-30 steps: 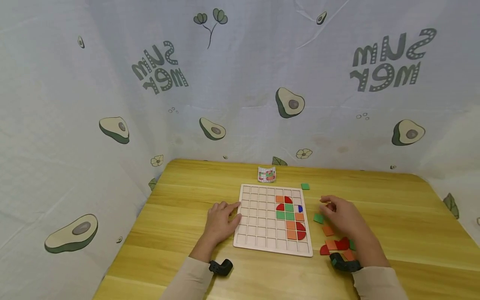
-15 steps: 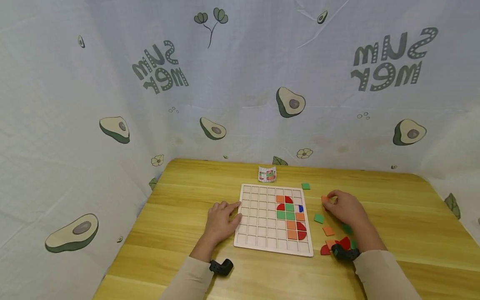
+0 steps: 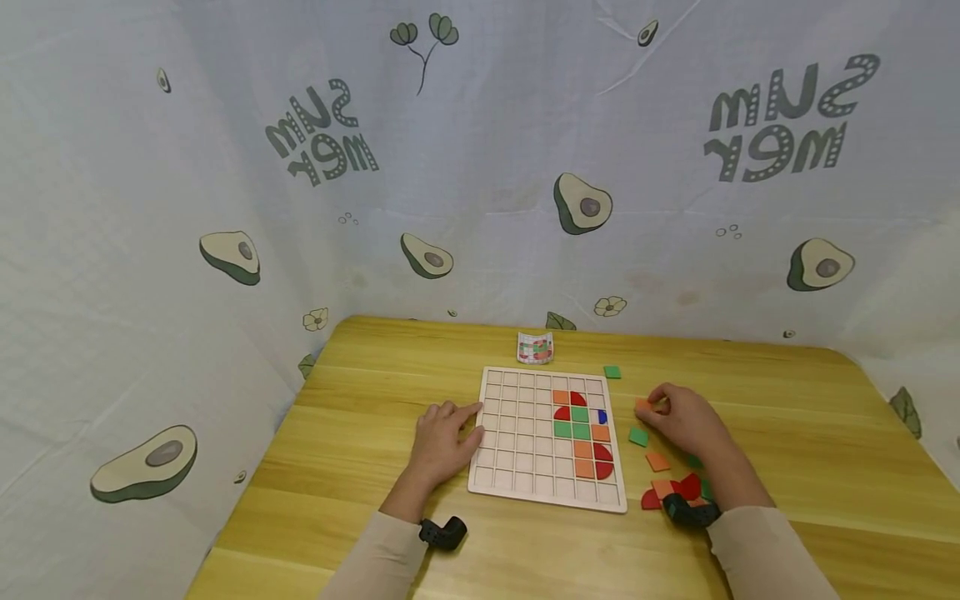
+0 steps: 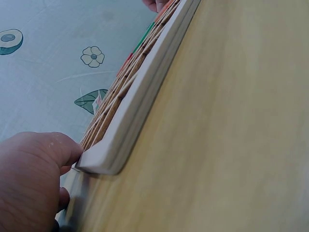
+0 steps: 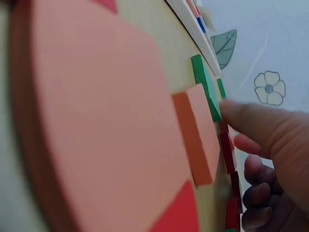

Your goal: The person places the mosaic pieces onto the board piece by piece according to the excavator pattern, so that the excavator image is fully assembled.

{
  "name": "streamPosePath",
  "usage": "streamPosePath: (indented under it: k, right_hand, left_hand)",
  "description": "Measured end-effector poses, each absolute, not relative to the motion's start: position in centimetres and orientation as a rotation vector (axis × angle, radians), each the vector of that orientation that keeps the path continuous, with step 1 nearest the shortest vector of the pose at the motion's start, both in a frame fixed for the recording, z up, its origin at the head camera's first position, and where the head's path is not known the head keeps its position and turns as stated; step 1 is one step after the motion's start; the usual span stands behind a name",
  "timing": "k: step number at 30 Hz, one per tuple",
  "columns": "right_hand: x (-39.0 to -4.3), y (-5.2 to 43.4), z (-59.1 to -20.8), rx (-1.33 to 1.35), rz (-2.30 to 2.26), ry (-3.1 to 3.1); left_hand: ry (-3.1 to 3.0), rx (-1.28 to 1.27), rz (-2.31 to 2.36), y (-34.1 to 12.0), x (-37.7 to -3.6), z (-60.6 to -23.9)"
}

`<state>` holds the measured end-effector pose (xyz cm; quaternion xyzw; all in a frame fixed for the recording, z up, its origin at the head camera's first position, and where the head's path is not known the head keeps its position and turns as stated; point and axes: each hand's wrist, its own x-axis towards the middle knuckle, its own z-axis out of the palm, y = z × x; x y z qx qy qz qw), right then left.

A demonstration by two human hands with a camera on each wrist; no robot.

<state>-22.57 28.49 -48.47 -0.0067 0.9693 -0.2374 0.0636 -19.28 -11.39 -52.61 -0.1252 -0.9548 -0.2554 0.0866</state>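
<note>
We see a folded card (image 3: pixel 535 348) at the desk's (image 3: pixel 787 467) far edge, and an avocado-print cloth (image 3: pixel 480 167) hung behind and beside it.

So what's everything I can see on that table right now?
Grid board: one, pale wood, table centre, holding orange, red, green and blue pieces in its right columns.
Loose pieces: several, orange, green, red, right of the board.
Green square: one, by the board's far right corner.
Small card: one, printed, beyond the board.
Table: one, yellow wood.
Backdrop cloth: white, avocado print.
Left hand: rests against the board's left edge.
Right hand: pinches an orange piece.
</note>
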Motion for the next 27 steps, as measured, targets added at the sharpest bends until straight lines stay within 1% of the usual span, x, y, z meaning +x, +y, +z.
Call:
streamPosePath:
  k: [6, 11, 19, 27]
  right_hand:
    - [-22.0, 28.3, -48.4, -0.074, -0.731, 2.917]
    - [-21.2, 27.2, -48.0, -0.120, -0.775, 2.891]
    - [-19.1, 22.8, -47.3, -0.365, -0.803, 2.845]
    - [-18.0, 19.2, -47.4, -0.522, -0.773, 2.826]
  left_hand:
    - [-2.839, -0.369, -0.757, -11.3, -19.3, -52.5]
    - [-2.838, -0.374, -0.758, -11.4, -19.3, -52.5]
    - [-2.840, -0.375, -0.768, -11.4, -19.2, -52.5]
    - [-2.854, -0.364, -0.785, -11.4, -19.2, -52.4]
